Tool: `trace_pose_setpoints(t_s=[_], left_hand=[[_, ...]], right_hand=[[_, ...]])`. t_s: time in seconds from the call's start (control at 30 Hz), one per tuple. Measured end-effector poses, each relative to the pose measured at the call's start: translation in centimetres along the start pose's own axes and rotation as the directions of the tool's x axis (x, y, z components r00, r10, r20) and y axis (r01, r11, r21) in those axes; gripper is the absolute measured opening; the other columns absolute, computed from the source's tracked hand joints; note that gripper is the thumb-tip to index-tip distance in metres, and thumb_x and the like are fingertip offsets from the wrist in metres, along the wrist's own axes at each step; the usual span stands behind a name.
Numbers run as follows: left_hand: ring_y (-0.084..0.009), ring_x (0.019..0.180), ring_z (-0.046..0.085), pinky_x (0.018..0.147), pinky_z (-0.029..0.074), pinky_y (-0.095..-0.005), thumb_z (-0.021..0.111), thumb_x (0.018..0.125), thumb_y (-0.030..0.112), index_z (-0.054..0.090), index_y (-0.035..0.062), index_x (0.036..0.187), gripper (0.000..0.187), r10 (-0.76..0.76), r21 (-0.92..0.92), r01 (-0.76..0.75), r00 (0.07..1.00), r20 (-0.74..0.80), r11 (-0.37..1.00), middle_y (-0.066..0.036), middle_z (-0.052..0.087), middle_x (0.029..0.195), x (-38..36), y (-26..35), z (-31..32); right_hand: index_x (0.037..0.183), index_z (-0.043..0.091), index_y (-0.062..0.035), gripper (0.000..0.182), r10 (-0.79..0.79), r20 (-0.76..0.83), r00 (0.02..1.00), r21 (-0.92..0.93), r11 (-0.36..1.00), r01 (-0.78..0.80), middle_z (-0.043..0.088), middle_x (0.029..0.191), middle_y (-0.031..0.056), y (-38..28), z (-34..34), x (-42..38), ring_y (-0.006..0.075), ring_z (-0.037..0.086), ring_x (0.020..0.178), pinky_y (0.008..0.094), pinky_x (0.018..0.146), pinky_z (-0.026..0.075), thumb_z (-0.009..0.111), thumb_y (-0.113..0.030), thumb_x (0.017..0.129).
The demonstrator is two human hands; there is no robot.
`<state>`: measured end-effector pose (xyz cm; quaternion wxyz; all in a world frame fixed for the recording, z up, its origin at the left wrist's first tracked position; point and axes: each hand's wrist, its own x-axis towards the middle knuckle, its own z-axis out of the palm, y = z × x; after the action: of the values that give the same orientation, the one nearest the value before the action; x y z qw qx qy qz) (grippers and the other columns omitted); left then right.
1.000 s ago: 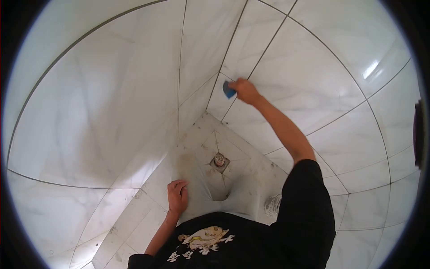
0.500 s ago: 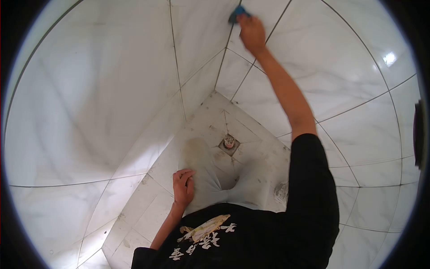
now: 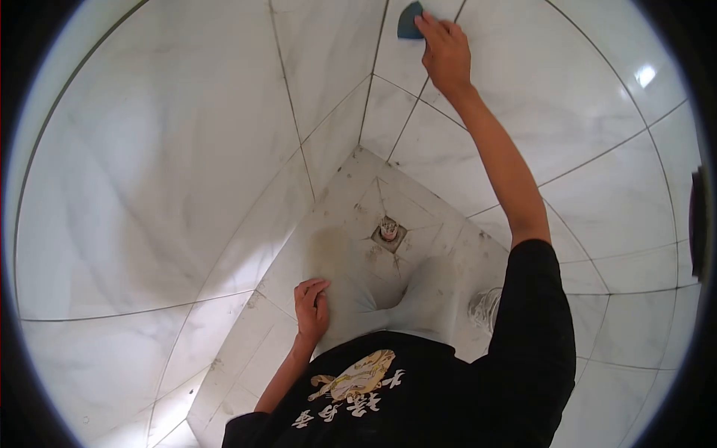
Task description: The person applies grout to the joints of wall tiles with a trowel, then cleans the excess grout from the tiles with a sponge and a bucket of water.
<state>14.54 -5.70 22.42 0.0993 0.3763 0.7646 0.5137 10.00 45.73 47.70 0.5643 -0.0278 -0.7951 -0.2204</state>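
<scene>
My right hand [image 3: 448, 56] is raised at the top of the view, its fingers closed on the edge of a small dark teal pad [image 3: 410, 22]. The pad lies against the white marbled wall tile [image 3: 399, 56], just right of the corner joint. Lower down, my left hand [image 3: 311, 308] rests beside my knee on the light trousers [image 3: 336, 276]. Its fingers are curled, and whether anything is in them cannot be made out.
A square floor drain with a pipe stub [image 3: 389, 232] lies between the walls. Crumpled clear plastic [image 3: 484, 309] is by my right leg. A dark object [image 3: 699, 224] stands at the far right edge. Tiled walls [image 3: 149, 187] rise on both sides.
My right hand and the pad have moved to the right, away from the corner joint. The view has shifted slightly; my left hand remains beside the knee.
</scene>
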Motion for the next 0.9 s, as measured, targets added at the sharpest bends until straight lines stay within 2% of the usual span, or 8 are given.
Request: trace_pose_setpoints(t_s=[0.23,0.33,0.43,0.57,0.6,0.67,0.73,0.9], left_hand=[[-0.0331,0.105,0.057,0.094,0.045,-0.0400,0.054,0.084,-0.004,0.070,0.0025,0.105,0.027,0.036,0.022,-0.036,0.999,0.016,0.999,-0.016,0.064,0.111,0.4,0.5,1.0],[-0.0337,0.106,0.057,0.095,0.045,-0.0403,0.053,0.085,-0.002,0.070,0.0025,0.107,0.028,0.066,0.083,-0.065,0.998,-0.010,0.994,-0.017,0.064,0.111,0.0,-0.1,0.9],[-0.0339,0.106,0.057,0.095,0.045,-0.0411,0.052,0.085,-0.002,0.069,0.0018,0.108,0.029,0.091,0.086,-0.093,0.996,0.020,0.992,-0.017,0.064,0.111,0.5,-0.7,0.9],[-0.0336,0.105,0.057,0.093,0.044,-0.0426,0.050,0.085,-0.002,0.067,-0.0003,0.108,0.028,0.161,0.091,-0.168,0.984,0.079,0.982,-0.018,0.063,0.111,1.0,-2.4,1.3],[-0.0336,0.105,0.057,0.093,0.044,-0.0426,0.050,0.085,-0.002,0.067,-0.0003,0.108,0.028,0.182,0.077,-0.196,0.971,0.158,0.978,-0.018,0.063,0.111,1.1,-2.9,1.3],[-0.0331,0.103,0.057,0.093,0.045,-0.0428,0.050,0.086,-0.002,0.066,-0.0013,0.108,0.027,0.173,0.107,-0.185,0.978,0.114,0.977,-0.017,0.063,0.109,0.9,-3.9,1.7],[-0.0323,0.103,0.057,0.094,0.045,-0.0426,0.049,0.087,-0.001,0.065,-0.0020,0.108,0.026,0.214,0.134,-0.230,0.969,0.126,0.964,-0.016,0.063,0.108,0.8,-4.1,2.3],[-0.0320,0.102,0.058,0.093,0.045,-0.0412,0.049,0.088,0.002,0.065,-0.0021,0.108,0.026,0.247,0.152,-0.275,0.952,0.180,0.950,-0.017,0.063,0.108,1.5,-2.3,3.4]], right_hand=[[0.096,0.071,-0.0057,0.020,0.047,0.545,0.837,0.026,0.997,-0.072,0.065,0.086,0.0147,-4.8,6.8,-19.7,0.0312,0.063,0.087,0.0438,0.075,0.054,0.061,-0.001,0.079],[0.101,0.074,-0.0107,0.030,0.192,0.886,0.421,0.081,0.832,-0.549,0.066,0.089,0.0155,-10.5,3.5,-22.5,0.0330,0.063,0.093,0.0449,0.078,0.053,0.061,0.001,0.077],[0.105,0.073,-0.0110,0.032,0.295,0.787,0.542,0.198,0.711,-0.675,0.068,0.094,0.0167,-13.4,-6.7,-24.7,0.0313,0.064,0.088,0.0394,0.078,0.052,0.061,0.000,0.078],[0.101,0.072,-0.0044,0.024,0.719,0.663,-0.207,0.196,-0.434,-0.879,0.070,0.099,0.0064,-12.7,-27.4,-31.0,0.0192,0.063,0.092,0.0292,0.084,0.050,0.062,-0.003,0.079],[0.105,0.068,-0.0025,0.026,0.719,0.679,-0.148,0.425,-0.549,-0.719,0.067,0.101,0.0026,-12.0,-34.1,-33.2,0.0181,0.064,0.092,0.0315,0.087,0.051,0.062,-0.013,0.083],[0.111,0.063,-0.0058,0.030,0.684,0.402,-0.609,0.580,-0.704,-0.409,0.066,0.104,0.0034,-12.9,-46.6,-31.4,0.0152,0.062,0.091,0.0323,0.086,0.051,0.058,-0.027,0.092],[0.116,0.062,-0.0052,0.036,0.714,0.486,-0.504,0.608,-0.691,-0.391,0.066,0.106,0.0026,-13.8,-56.7,-33.9,0.0160,0.062,0.095,0.0335,0.086,0.052,0.063,-0.029,0.089],[0.124,0.062,-0.0003,0.064,0.613,0.271,-0.742,-0.462,-0.593,-0.659,0.069,0.103,0.0140,-14.2,-59.9,-41.1,0.0243,0.069,0.085,0.0361,0.066,0.059,0.079,-0.040,0.076]])
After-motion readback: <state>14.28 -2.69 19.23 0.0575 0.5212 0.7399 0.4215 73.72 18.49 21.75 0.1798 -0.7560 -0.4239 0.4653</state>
